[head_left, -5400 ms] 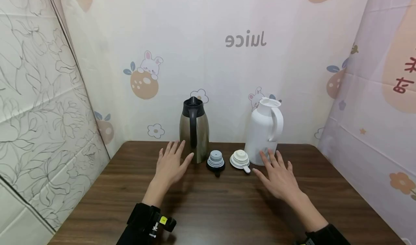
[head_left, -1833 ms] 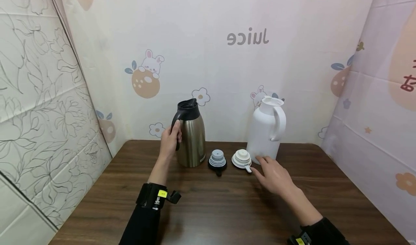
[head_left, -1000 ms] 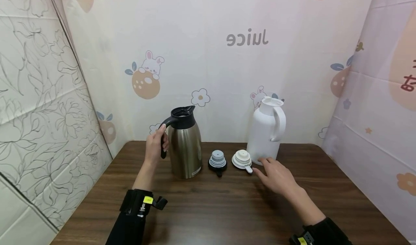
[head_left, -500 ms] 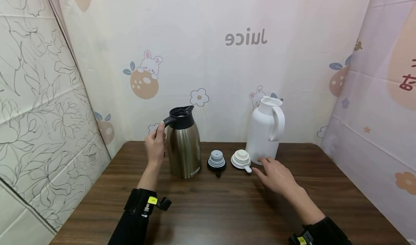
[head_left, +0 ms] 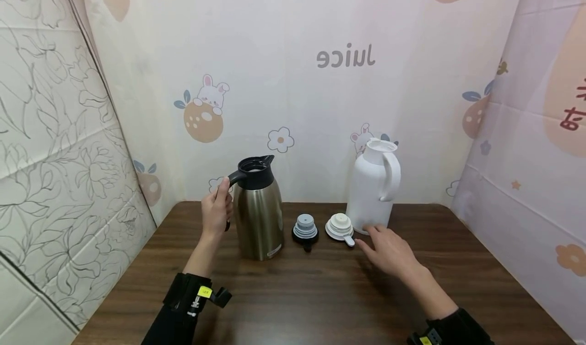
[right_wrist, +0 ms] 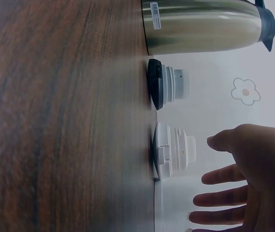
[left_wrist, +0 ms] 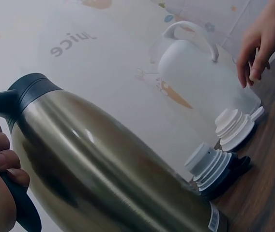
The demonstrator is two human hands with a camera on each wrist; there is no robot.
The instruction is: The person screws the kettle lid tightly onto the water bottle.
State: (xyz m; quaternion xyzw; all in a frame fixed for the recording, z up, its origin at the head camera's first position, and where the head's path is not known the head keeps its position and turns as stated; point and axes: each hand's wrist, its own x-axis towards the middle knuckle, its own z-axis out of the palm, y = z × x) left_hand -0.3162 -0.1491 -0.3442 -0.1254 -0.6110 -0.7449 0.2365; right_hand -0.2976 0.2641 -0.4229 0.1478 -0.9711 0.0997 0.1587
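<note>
A steel vacuum jug [head_left: 258,223] with a black collar and spout stands upright, its top uncovered. My left hand [head_left: 216,212] grips its black handle; in the left wrist view the fingers [left_wrist: 2,159] curl round that handle. My right hand [head_left: 389,251] hovers low in front of the white vacuum jug [head_left: 370,187], with loosely bent fingers and nothing in it. Between the jugs, two stoppers lie upside down: a grey one on a black cap [head_left: 305,229] and a white one [head_left: 340,227] with a small tab towards my right thumb.
Everything stands on a dark wooden table [head_left: 293,304]. Behind it hangs a pale printed cloth [head_left: 284,80], close to the back edge. More patterned cloth [head_left: 55,156] closes off the left side, and another sheet [head_left: 526,182] the right.
My left hand went from resting open to gripping the steel jug's handle. The jug turned, its handle now to the left, and came nearer and leftward. My right hand's fingers lowered; it barely moved lately.
</note>
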